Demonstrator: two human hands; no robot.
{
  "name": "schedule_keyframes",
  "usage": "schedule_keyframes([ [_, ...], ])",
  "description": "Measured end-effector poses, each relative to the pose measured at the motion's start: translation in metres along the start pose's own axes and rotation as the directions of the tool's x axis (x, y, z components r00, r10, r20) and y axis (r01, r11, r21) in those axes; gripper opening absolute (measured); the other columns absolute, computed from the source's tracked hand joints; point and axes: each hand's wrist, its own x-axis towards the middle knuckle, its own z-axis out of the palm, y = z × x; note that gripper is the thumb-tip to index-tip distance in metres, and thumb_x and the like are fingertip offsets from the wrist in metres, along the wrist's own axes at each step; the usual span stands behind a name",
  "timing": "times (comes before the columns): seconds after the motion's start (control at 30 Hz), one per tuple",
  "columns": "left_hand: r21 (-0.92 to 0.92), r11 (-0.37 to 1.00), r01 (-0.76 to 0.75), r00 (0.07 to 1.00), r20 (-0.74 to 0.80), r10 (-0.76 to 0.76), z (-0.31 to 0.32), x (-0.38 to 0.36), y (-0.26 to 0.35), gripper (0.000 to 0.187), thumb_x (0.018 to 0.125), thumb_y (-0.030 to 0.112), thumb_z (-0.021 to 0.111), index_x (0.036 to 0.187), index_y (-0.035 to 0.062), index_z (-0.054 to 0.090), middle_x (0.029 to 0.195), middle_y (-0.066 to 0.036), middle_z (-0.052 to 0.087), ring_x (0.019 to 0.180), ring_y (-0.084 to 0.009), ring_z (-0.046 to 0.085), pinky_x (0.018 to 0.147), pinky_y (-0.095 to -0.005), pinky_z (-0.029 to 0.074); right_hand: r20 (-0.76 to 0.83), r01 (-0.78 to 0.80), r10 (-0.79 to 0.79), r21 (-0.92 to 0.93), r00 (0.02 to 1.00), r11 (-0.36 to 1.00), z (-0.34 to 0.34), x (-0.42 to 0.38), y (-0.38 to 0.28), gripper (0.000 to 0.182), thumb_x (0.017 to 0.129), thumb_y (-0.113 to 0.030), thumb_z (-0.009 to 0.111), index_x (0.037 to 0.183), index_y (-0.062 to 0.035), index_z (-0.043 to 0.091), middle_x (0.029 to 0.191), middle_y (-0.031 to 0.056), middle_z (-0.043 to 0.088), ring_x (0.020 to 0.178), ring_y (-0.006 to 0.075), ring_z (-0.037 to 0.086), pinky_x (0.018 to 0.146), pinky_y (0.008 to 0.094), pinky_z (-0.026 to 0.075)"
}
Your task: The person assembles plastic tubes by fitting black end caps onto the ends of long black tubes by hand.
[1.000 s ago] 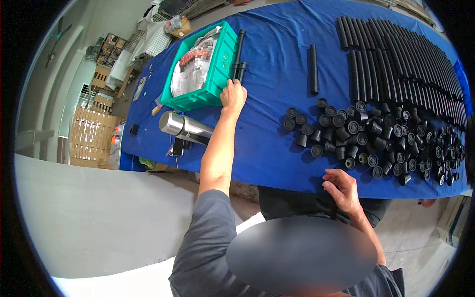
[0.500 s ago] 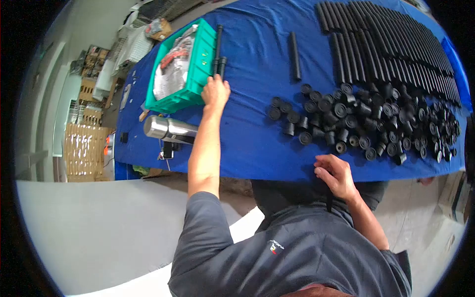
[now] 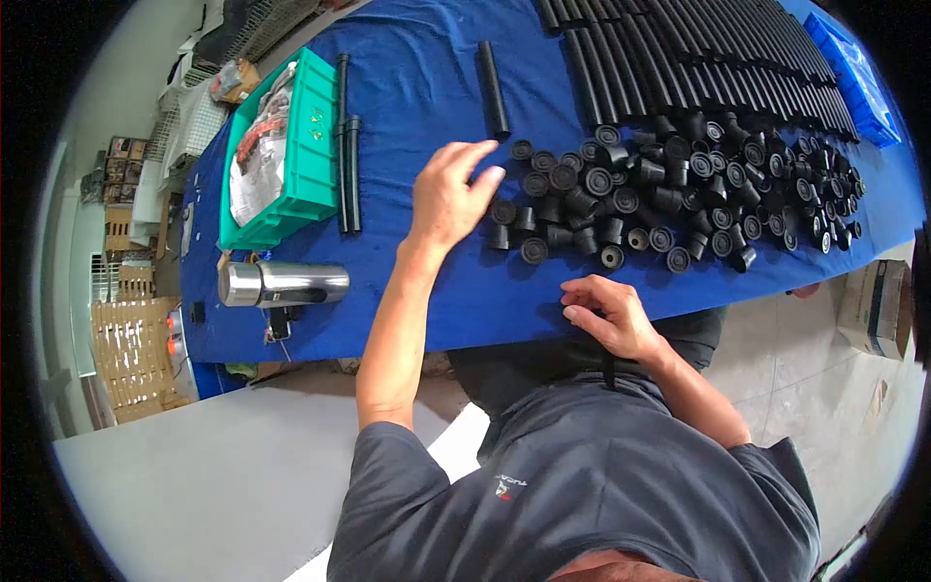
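My left hand (image 3: 453, 194) hovers over the blue cloth with nothing in it, fingers stretched and thumb apart. Just beyond its fingertips lies a single black tube (image 3: 493, 89). To the right spreads a heap of round black caps (image 3: 626, 200), some upright and some on their sides. My right hand (image 3: 616, 318) is at the front table edge below the caps, its fingers loosely bent with a gap to the thumb and no object visible in it. Several more black tubes (image 3: 349, 179) lie beside the green crate (image 3: 312, 145) on the left.
Rows of black tubes (image 3: 669, 58) cover the back right of the table. A blue tray (image 3: 853, 82) stands behind them at the far right. A steel thermos (image 3: 291, 284) lies near the front left. The green crate holds crumpled plastic bags (image 3: 260, 155).
My left hand has left the tubes by the green crate and moved right towards the lone tube, its fingers spreading. My right hand stays near the table edge. The view has shifted right.
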Motion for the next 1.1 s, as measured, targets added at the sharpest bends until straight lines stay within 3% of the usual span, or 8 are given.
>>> schedule_keyframes([
  [0.07,-0.019,0.969,-0.246,0.966,0.075,0.246,0.007,0.012,0.026,0.043,0.085,0.011,0.075,0.128,0.0095,0.070,0.122,-0.011,0.071,0.105,-0.0299,0.067,0.094,-0.0383,0.055,-0.004,0.003,-0.003,-0.001,1.000,1.000,0.000,0.001,-0.002,0.033,0.095,-0.013,0.071,0.122,0.0047,0.065,0.102,0.0149,0.073,0.092,0.0239,0.073,0.081,0.0348,0.058],
  [0.13,-0.086,0.969,-0.233,0.949,0.198,0.246,0.016,0.016,0.041,0.050,0.083,0.009,0.074,0.132,0.0102,0.067,0.129,-0.011,0.069,0.117,-0.0322,0.062,0.105,-0.0410,0.050,0.000,-0.005,0.005,-0.015,1.000,1.000,-0.001,0.000,-0.003,0.033,0.095,-0.013,0.071,0.122,0.0047,0.065,0.102,0.0144,0.073,0.091,0.0232,0.073,0.080,0.0345,0.058],
  [0.4,-0.089,0.957,-0.275,0.911,0.293,0.289,0.042,0.026,0.042,0.047,0.082,0.009,0.073,0.129,0.0067,0.068,0.124,-0.012,0.070,0.115,-0.0304,0.063,0.104,-0.0402,0.051,-0.009,0.007,-0.007,-0.035,1.000,0.999,0.000,0.001,-0.003,0.032,0.095,-0.013,0.072,0.121,0.0045,0.065,0.101,0.0140,0.073,0.089,0.0231,0.073,0.078,0.0347,0.058],
  [0.5,-0.092,0.962,-0.259,0.944,0.185,0.272,0.029,0.028,0.046,0.046,0.081,0.008,0.074,0.127,0.0052,0.068,0.120,-0.014,0.071,0.115,-0.0317,0.063,0.102,-0.0408,0.051,-0.017,0.020,-0.020,-0.024,1.000,1.000,0.000,0.001,-0.005,0.032,0.095,-0.013,0.072,0.120,0.0043,0.065,0.100,0.0140,0.073,0.089,0.0236,0.073,0.078,0.0348,0.059],
  [0.67,-0.042,0.998,0.039,0.991,-0.130,-0.044,-0.022,-0.001,0.015,0.042,0.085,0.010,0.078,0.125,0.0038,0.069,0.113,-0.014,0.073,0.094,-0.0216,0.070,0.077,-0.0322,0.056,-0.019,0.036,-0.037,-0.017,0.999,0.999,0.001,0.000,0.001,0.032,0.094,-0.013,0.072,0.120,0.0051,0.065,0.099,0.0155,0.072,0.091,0.0258,0.074,0.079,0.0353,0.059],
  [0.87,-0.026,0.887,0.462,0.887,0.037,-0.461,-0.040,-0.097,-0.005,0.041,0.083,0.014,0.079,0.120,0.0019,0.067,0.109,-0.015,0.071,0.095,-0.0248,0.070,0.074,-0.0336,0.056,0.007,0.019,-0.019,-0.029,1.000,0.999,-0.002,0.002,-0.003,0.033,0.094,-0.013,0.072,0.120,0.0053,0.065,0.101,0.0161,0.072,0.092,0.0264,0.074,0.080,0.0359,0.058],
  [0.97,0.010,0.885,0.466,0.880,0.099,-0.464,-0.027,-0.123,0.002,0.040,0.082,0.015,0.080,0.118,0.0017,0.067,0.112,-0.016,0.071,0.098,-0.0290,0.070,0.080,-0.0379,0.058,0.001,0.037,-0.037,-0.019,0.999,0.999,-0.001,0.002,-0.002,0.033,0.094,-0.012,0.072,0.121,0.0050,0.065,0.101,0.0157,0.072,0.091,0.0261,0.073,0.080,0.0357,0.058],
  [1.1,0.105,0.932,0.346,0.930,0.089,-0.355,-0.025,-0.123,0.004,0.049,0.085,0.025,0.082,0.126,0.0030,0.065,0.111,-0.013,0.072,0.094,-0.0201,0.069,0.073,-0.0320,0.055,0.009,0.038,-0.038,-0.013,0.999,0.999,-0.001,0.002,-0.001,0.033,0.094,-0.011,0.072,0.121,0.0049,0.064,0.101,0.0153,0.072,0.091,0.0255,0.073,0.080,0.0353,0.058],
])
